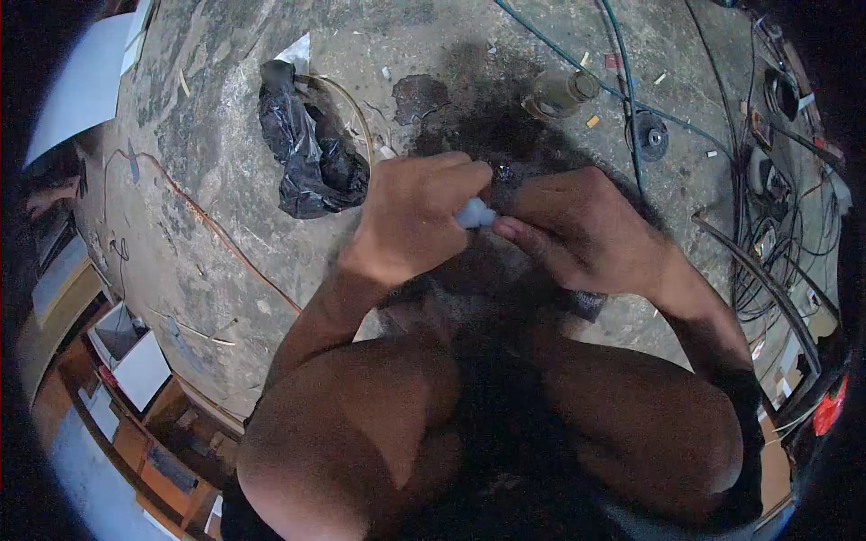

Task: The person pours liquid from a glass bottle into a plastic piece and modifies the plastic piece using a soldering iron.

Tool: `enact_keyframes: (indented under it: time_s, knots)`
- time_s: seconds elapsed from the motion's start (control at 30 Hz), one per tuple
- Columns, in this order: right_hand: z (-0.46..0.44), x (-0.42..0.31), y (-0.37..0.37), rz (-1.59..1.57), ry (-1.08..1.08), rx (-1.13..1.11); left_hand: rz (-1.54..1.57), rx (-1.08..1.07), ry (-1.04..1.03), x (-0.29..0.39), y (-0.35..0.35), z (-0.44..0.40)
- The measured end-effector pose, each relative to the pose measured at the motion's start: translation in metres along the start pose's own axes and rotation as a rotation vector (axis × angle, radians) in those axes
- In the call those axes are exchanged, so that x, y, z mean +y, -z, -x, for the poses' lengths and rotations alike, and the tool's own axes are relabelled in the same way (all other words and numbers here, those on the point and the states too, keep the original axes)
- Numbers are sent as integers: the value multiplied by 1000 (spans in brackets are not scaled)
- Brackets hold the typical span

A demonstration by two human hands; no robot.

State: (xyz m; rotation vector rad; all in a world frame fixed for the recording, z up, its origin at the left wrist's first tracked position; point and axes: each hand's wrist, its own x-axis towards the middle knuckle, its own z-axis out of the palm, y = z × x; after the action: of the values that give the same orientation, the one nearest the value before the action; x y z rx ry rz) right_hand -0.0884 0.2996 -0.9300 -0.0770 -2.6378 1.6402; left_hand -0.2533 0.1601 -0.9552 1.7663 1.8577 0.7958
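Observation:
My left hand (410,216) is closed around a small white plastic bottle (475,215), and only its pale shoulder and narrow end show past the fingers. From the other side my right hand (591,230) meets it, thumb and curled fingers pinched at that narrow end. Most of the bottle is hidden in the left fist. Both hands are held in front of my bent knees, above a dark, wet-looking patch of floor.
A crumpled black plastic bag (307,153) lies left of the hands. Beyond them are a glass jar (561,92), a grinding disc (648,137) and a green hose (622,54). Tangled black cables (776,261) run along the right; a wooden shelf (149,433) stands lower left.

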Motion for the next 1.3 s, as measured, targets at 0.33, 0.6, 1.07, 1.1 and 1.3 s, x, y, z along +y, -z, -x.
enact_keyframes:
  time_s: [0.33, 0.6, 1.07, 1.1, 1.3]
  knots:
    - [20, -7, 35, 144, -70, 23, -18, 29, 201, -19, 20, 16]
    - [28, -19, 31, 130, -97, 158, 214, 241, 148, -5, 8, 5]
    - [20, -55, 34, 343, 41, 255, 357, 155, 31, 12, 15, -1]
    - [19, -56, 35, 379, 45, 245, 344, 147, 37, 14, 16, -1]
    - [8, -61, 17, 627, 33, 200, 200, 119, 91, 28, 22, -4]
